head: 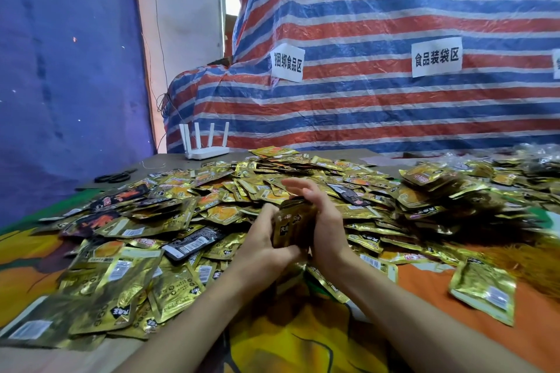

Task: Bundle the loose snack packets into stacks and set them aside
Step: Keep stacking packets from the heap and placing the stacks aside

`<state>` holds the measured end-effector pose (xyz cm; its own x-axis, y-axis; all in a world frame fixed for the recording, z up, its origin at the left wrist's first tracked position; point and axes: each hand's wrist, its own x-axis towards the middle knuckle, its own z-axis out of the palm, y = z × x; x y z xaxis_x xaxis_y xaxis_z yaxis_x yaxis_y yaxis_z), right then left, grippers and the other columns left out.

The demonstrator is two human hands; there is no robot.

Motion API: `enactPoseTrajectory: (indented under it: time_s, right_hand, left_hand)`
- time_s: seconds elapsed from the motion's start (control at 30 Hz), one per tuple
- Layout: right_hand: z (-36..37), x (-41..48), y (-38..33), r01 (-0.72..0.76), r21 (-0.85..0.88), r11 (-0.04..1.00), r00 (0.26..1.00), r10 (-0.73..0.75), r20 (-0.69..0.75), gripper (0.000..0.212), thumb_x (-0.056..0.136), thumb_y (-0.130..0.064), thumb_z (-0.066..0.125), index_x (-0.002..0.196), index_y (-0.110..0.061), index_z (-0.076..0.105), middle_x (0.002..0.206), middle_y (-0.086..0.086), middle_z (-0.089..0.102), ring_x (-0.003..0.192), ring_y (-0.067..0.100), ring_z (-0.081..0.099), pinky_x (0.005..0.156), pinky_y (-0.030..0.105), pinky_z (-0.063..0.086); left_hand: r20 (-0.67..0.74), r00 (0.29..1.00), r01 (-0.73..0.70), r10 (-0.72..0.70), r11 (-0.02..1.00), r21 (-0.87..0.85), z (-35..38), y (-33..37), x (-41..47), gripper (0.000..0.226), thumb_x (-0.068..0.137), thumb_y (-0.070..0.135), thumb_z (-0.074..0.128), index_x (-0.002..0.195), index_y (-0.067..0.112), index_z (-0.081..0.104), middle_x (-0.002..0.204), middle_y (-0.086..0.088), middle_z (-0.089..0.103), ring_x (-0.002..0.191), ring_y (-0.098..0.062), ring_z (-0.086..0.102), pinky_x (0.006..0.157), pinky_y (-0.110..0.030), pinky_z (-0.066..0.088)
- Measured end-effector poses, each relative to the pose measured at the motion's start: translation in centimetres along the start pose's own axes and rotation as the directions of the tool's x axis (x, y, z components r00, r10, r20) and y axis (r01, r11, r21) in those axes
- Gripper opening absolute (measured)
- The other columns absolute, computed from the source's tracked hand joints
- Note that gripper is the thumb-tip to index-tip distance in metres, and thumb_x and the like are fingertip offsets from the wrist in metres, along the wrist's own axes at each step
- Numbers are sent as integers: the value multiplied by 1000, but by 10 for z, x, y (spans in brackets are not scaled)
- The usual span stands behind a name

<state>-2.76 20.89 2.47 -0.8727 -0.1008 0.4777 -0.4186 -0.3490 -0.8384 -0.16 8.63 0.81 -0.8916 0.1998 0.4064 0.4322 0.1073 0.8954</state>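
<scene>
Frame centre: a packet stack (pixel 292 225) is gripped by the left hand (pixel 266 241), fingers curled round it. The right hand (pixel 322 221), fingers straight, is pressed against its side.

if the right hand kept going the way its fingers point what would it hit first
Likely the heap of loose gold packets just beyond the right hand; how high it rides above them is unclear.

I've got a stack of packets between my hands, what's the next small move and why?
Probably square the stack up: the left hand grips one side, the right hand presses flat against the other, above the loose packets. I see no tie on it yet.
</scene>
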Motion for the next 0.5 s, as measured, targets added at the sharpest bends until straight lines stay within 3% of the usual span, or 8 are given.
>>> enactPoseTrajectory:
  time_s: [0.07, 0.13, 0.2, 0.27, 0.37, 0.47, 0.5]
  right_hand:
    - [-2, 1, 2, 16, -41, 999, 1000, -17, -15, 34, 97, -29, 42, 108, -17, 73, 110, -7, 71, 92, 1, 70, 67, 17, 55]
    - [-3, 1, 3, -30, -110, 993, 999, 28, -18, 40, 106, -32, 37, 110, -17, 74, 115, 2, 69, 103, 12, 69, 72, 20, 56]
    - [-4, 1, 0, -52, -241, 969, 999, 53, 1, 48, 105, -46, 33, 110, -23, 75, 122, 6, 62, 112, 18, 63, 80, 24, 55]
    - [-6, 5, -5, 33, -457, 889, 999, -14, 46, 53, 96, -56, 29, 111, -29, 73, 118, -6, 58, 117, 11, 55, 93, 25, 48]
    - [-12, 7, -17, 93, -626, 774, 996, -70, 62, 57, 94, -57, 32, 117, -20, 69, 110, -9, 62, 108, 4, 57, 88, 17, 46]
    - [-34, 6, -30, 34, -763, 646, 999, -51, 2, 42, 101, -45, 46, 95, -11, 71, 92, 5, 72, 86, 19, 67, 78, 40, 57]
    - [-46, 6, -38, 25, -833, 552, 999, -37, 5, 40, 100, -41, 49, 83, -11, 69, 79, 3, 72, 74, 19, 66, 69, 38, 55]
  left_hand:
    - [11, 1000, -18, 18, 1000, 3, 2, 2, -1, 57, 68, 8, 70, 120, 20, 49, 105, -25, 65, 92, -42, 66, 75, -55, 55]
    - [37, 998, -48, 47, 999, 20, 1, 3, -2, 51, 68, 8, 74, 115, 22, 57, 94, -12, 71, 83, -31, 71, 69, -40, 58]
    - [34, 999, -38, 36, 998, 47, 1, 3, -2, 34, 68, 7, 73, 101, 9, 64, 79, -11, 70, 68, -28, 69, 61, -36, 57]
    - [-21, 1000, -12, 13, 999, 41, 1, 1, -3, 33, 66, 6, 69, 96, -5, 61, 72, -18, 63, 58, -29, 62, 53, -35, 51]
    - [-73, 997, -31, 35, 998, 50, 2, 3, -4, 34, 66, 10, 67, 97, -4, 66, 76, -14, 68, 63, -27, 63, 56, -32, 52]
    - [-92, 996, -17, 22, 998, 59, -1, 5, -4, 33, 62, 11, 65, 93, 0, 69, 82, -22, 70, 72, -39, 65, 65, -43, 55]
    - [-92, 996, -11, 15, 999, 48, -2, 5, -4, 35, 60, 10, 65, 93, -2, 68, 86, -27, 68, 76, -42, 64, 70, -46, 54]
